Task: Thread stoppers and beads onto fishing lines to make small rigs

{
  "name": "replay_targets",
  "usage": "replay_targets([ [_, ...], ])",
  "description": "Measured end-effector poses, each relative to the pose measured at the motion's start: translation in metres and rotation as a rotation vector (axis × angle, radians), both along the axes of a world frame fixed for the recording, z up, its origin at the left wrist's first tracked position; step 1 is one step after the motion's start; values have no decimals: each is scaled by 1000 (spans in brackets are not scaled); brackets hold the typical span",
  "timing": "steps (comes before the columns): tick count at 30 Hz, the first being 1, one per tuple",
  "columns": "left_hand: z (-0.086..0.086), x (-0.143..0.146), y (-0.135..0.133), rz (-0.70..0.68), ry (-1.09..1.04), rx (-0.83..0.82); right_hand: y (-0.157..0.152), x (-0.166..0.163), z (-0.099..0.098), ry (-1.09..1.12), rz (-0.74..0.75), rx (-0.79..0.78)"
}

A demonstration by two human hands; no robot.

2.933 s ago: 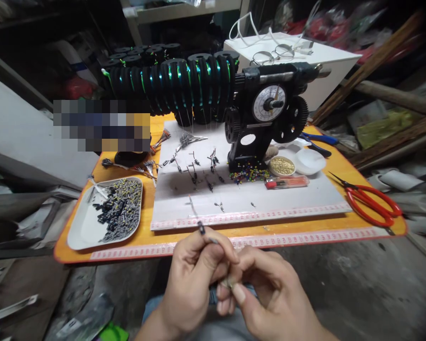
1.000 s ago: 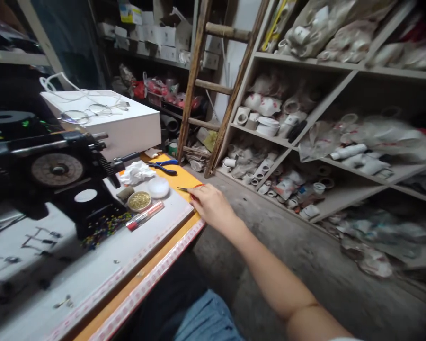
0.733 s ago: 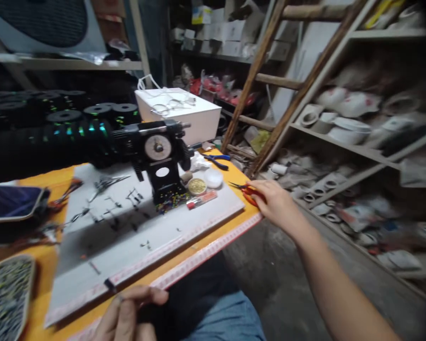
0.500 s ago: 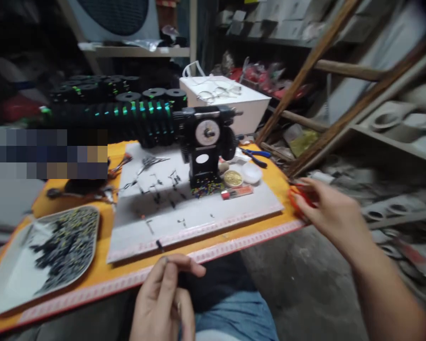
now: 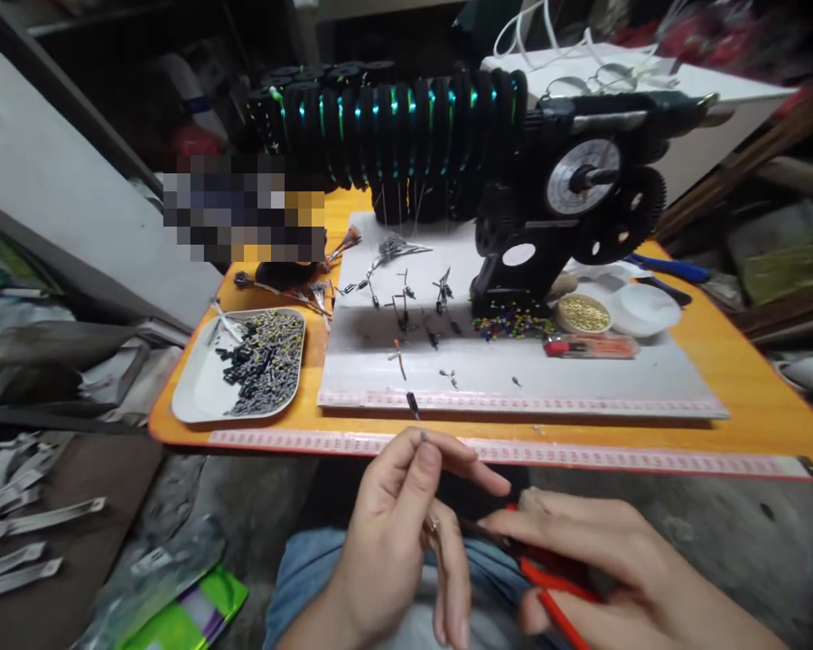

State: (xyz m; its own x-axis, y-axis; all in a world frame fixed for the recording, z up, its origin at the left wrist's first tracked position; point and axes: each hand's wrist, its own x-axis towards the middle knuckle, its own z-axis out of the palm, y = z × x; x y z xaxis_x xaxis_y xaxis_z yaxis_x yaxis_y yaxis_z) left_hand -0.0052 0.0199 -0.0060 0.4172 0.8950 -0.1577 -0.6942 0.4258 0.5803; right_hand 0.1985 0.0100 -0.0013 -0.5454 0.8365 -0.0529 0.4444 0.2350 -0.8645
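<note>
My left hand (image 5: 406, 533) is raised at the table's front edge, thumb and index finger pinched together. From the pinch sticks up a small black piece (image 5: 413, 403) on a thin stem; the part between the fingers is hidden. Close on its right, my right hand (image 5: 602, 551) is wrapped round red-handled pliers (image 5: 559, 582), whose dark metal end points toward the left hand's lower fingers and is partly hidden. On the white board (image 5: 583, 388) lie several small black pieces with wires (image 5: 404, 316) and a small orange-tipped piece (image 5: 399, 358).
A black geared machine with ribbed rolls (image 5: 528, 235) stands on the board. Around its foot are coloured beads (image 5: 508, 323), a dish of gold bits (image 5: 583, 313) and blue-handled pliers (image 5: 670, 268). A white tray (image 5: 190, 397) of dark small parts sits left. Measuring tape (image 5: 637, 460) lines the front edge.
My right hand has come from the table's right edge to beside my left hand, bringing the red-handled pliers. My left hand keeps its pinch. The view has turned left and moved closer.
</note>
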Motion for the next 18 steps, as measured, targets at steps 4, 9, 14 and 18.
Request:
replay_targets([
  [4, -2, 0, 0, -26, -73, 3, 13, 1, 21, -83, 116, -26],
  [9, -3, 1, 1, -43, -151, -5, 30, -13, 51, -137, 261, -214],
  [14, -4, 0, 2, -40, -140, 1, 25, -5, 40, -227, 228, -136],
  [18, -4, 0, 1, -34, -122, 12, 23, 1, 33, -236, 237, -62],
])
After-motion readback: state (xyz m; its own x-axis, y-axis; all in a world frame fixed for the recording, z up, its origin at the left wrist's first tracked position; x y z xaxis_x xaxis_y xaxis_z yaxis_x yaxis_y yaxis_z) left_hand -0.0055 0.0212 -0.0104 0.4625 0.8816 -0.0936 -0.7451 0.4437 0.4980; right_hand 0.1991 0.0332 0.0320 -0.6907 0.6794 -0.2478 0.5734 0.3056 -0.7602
